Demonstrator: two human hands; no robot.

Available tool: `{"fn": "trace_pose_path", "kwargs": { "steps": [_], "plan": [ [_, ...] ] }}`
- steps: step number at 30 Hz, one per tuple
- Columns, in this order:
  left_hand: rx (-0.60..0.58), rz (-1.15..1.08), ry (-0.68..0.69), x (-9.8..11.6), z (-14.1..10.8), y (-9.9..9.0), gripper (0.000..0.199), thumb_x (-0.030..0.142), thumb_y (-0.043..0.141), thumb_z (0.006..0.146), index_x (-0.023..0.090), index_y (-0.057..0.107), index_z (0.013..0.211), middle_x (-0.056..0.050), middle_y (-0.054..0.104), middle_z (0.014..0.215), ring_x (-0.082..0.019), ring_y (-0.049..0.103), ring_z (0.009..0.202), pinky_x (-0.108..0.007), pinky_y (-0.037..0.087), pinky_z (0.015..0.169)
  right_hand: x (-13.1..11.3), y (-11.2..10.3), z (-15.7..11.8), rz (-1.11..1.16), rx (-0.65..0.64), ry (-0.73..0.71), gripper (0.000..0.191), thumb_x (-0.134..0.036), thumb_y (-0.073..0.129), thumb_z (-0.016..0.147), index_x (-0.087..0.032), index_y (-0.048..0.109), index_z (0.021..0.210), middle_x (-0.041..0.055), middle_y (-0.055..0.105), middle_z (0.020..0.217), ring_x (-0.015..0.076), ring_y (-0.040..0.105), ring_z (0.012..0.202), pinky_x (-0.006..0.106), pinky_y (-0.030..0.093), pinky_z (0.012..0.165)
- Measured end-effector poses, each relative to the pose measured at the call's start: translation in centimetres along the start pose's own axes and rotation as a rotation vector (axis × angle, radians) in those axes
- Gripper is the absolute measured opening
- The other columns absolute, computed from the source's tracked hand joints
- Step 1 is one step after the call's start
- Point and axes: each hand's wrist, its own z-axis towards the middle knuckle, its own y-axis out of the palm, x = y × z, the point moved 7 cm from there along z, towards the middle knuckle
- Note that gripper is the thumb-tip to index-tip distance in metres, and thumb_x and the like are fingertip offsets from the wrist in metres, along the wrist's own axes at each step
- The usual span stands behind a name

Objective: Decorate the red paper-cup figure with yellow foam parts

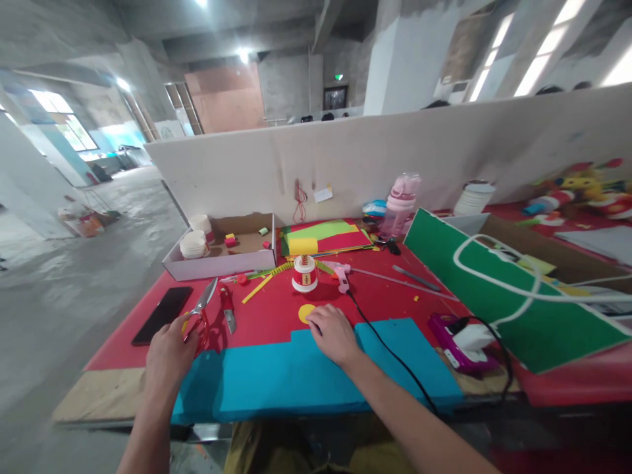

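My left hand (170, 349) is closed at the red handles of a pair of scissors (204, 299), whose blades point away from me on the red table cover. Closed fingertips of my right hand (334, 334) pinch the near edge of a yellow paper circle (305, 312). Just beyond the circle stands a small red and white paper-cup model (305, 275) with a gold label. A utility knife (228, 308) with a red handle lies right of the scissors. Behind the model's right side is a pink glue gun (340, 276).
A black phone (162, 316) lies at the left edge. An open box (220, 263) holds paper cups and small rolls. Coloured paper sheets (336, 238) lie at the back. Blue sheets (266, 382) cover the front. A purple power strip (464, 349) and green box (494, 289) stand right.
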Motion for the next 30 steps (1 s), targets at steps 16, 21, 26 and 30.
{"fn": "trace_pose_path", "kwargs": {
  "steps": [16,21,26,30],
  "plan": [
    [-0.266,-0.256,0.201,9.7,-1.1,4.1,0.033,0.028,0.046,0.086,0.02,0.058,0.116,-0.01,0.063,0.11,-0.022,0.062,0.097,-0.027,0.045,0.073,0.0,-0.3,-0.1,0.016,-0.014,0.009,0.022,-0.02,0.048,0.092,-0.023,0.068,0.098,0.0046,0.067,0.103,0.0204,0.054,0.095,0.032,0.038,0.077],
    [-0.338,-0.154,0.216,9.5,-0.8,4.9,0.028,0.026,0.045,0.087,0.019,0.064,0.107,-0.01,0.064,0.1,-0.02,0.062,0.088,-0.024,0.04,0.066,0.0,-0.2,0.0,0.02,-0.029,0.009,0.021,-0.021,0.048,0.092,-0.022,0.068,0.098,0.0048,0.067,0.102,0.0208,0.054,0.095,0.032,0.038,0.077],
    [-0.302,-0.094,0.157,8.9,1.0,4.7,0.025,0.027,0.047,0.086,0.02,0.064,0.102,-0.009,0.066,0.094,-0.021,0.062,0.087,-0.025,0.036,0.062,0.0,0.0,0.0,0.022,-0.019,0.003,0.022,-0.021,0.048,0.092,-0.022,0.068,0.098,0.0049,0.067,0.103,0.0208,0.053,0.095,0.033,0.038,0.078],
    [-0.285,-0.071,0.108,8.7,1.7,4.1,0.024,0.028,0.048,0.085,0.02,0.064,0.101,-0.009,0.067,0.094,-0.023,0.062,0.091,-0.026,0.036,0.063,0.1,0.0,0.0,0.029,-0.021,0.008,0.022,-0.021,0.048,0.092,-0.022,0.069,0.098,0.0045,0.068,0.102,0.0208,0.053,0.095,0.033,0.038,0.078]
  ]
}}
